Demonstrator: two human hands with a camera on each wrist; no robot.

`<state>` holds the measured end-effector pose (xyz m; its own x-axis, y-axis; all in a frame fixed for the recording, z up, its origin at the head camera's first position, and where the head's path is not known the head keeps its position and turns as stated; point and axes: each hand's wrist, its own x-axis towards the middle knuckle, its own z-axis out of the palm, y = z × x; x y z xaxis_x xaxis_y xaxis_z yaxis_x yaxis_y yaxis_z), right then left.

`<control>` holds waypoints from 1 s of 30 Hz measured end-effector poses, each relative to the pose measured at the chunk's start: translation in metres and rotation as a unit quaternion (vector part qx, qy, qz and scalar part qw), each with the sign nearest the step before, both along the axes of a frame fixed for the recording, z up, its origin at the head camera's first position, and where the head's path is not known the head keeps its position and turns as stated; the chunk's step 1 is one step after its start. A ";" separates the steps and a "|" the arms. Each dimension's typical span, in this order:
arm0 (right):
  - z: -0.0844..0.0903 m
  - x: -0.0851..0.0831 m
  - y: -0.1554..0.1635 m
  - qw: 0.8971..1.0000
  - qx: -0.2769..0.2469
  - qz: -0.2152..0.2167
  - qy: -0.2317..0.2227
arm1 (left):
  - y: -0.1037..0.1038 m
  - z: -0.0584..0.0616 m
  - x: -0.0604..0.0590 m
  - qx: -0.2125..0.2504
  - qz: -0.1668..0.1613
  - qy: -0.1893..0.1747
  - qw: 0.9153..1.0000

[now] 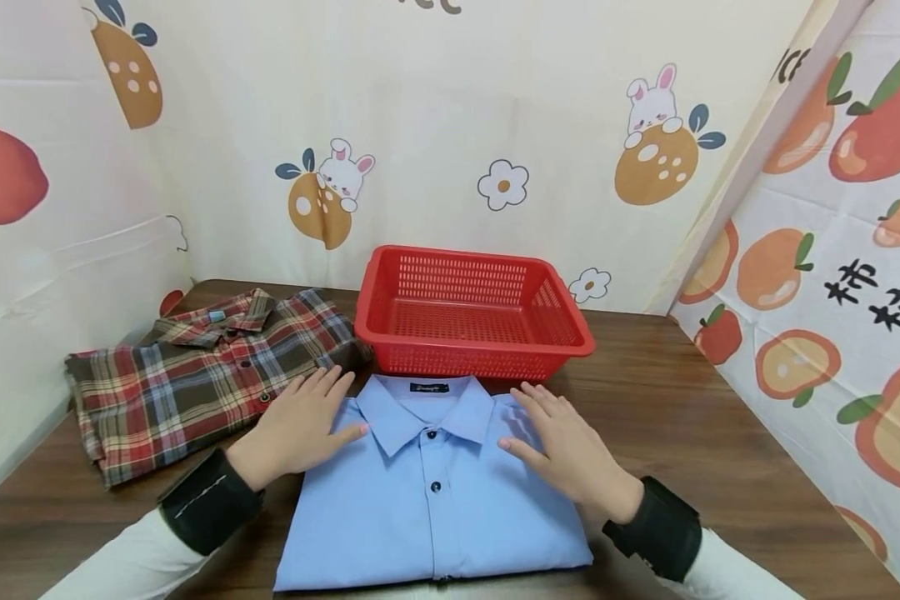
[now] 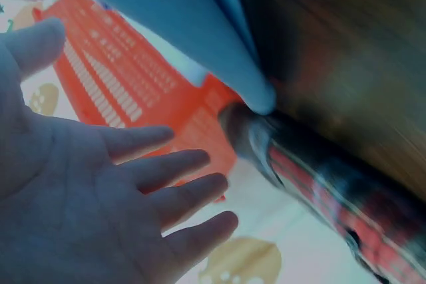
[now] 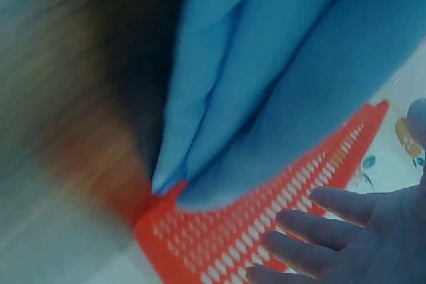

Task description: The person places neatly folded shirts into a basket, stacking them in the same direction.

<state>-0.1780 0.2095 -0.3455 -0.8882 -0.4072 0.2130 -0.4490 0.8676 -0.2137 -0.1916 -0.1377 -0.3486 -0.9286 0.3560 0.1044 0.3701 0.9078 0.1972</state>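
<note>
Shirt: blue shirt (image 1: 431, 492) folded, collar up, on wooden table (image 1: 720, 450), just before red basket (image 1: 472, 312).
Left hand (image 1: 300, 429): flat, fingers straight, on shirt's left shoulder.
Right hand (image 1: 566, 446): flat, fingers spread, on right shoulder.
Beside: plaid shirt (image 1: 195, 375), far left.

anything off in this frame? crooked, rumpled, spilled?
Nothing stands out. The blue shirt lies neatly folded in front of the empty red basket, both hands flat at its shoulders: left hand, right hand. The plaid shirt is folded too, slightly angled on the table.
</note>
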 end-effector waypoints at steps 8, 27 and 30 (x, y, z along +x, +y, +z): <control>-0.014 -0.026 -0.014 0.995 0.006 0.021 -0.100 | 0.022 -0.010 -0.010 0.009 -0.016 -0.042 0.999; -0.008 -0.065 -0.016 0.987 0.004 0.034 -0.155 | 0.021 -0.015 -0.035 0.037 -0.023 -0.054 0.998; -0.008 -0.074 -0.011 0.987 0.003 0.046 -0.152 | 0.017 -0.014 -0.044 0.062 -0.022 -0.085 0.994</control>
